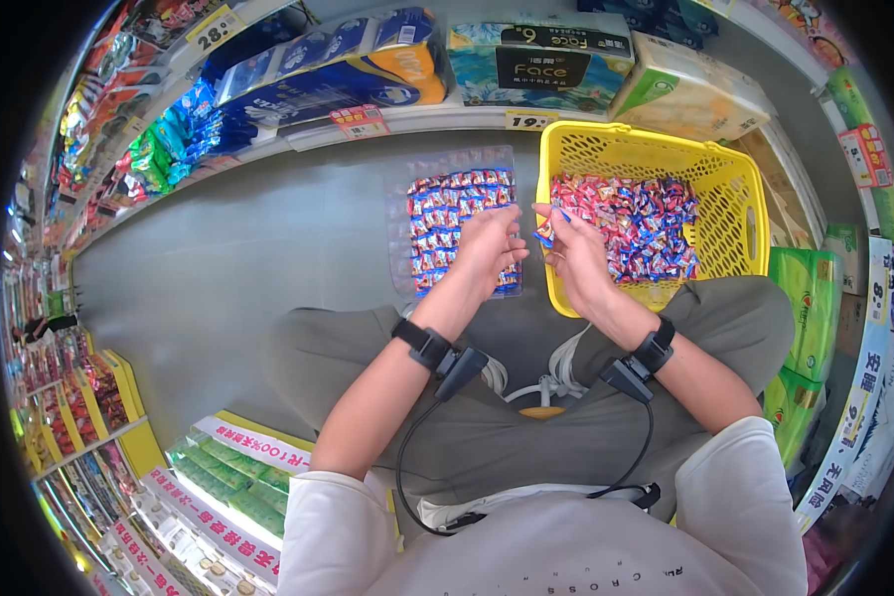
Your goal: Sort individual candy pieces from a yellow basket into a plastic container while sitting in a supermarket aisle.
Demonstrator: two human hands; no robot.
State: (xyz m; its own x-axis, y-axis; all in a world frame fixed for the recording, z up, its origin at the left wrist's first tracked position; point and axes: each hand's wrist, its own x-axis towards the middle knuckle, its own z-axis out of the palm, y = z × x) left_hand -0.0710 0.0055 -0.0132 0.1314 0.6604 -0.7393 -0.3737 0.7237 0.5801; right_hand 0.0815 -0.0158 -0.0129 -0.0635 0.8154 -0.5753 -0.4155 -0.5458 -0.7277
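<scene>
My right hand (pixel 578 256) is over the left edge of the yellow plastic basket (pixel 656 140), pinching a small wrapped candy (pixel 544 235) with a blue and red wrapper. Many pink, red and blue wrapped candies (pixel 634 214) lie loose in the basket. My left hand (pixel 491 243) hovers at the right side of a clear plastic tray (pixel 479 159), its fingers slightly curled and apart, and I see nothing between them. In the tray, wrapped candies (pixel 442 209) lie in neat rows. The hand hides part of those rows. Tray and basket stand side by side on the grey floor.
Crossed legs in grey trousers (pixel 338 363) border the tray and basket. Behind stands a low shelf with tissue packs (pixel 541 70). Green packs (pixel 803 313) are stacked at the right. Shelves of bagged goods (pixel 169 139) line the left. A black cable (pixel 399 467) runs from the wrist devices.
</scene>
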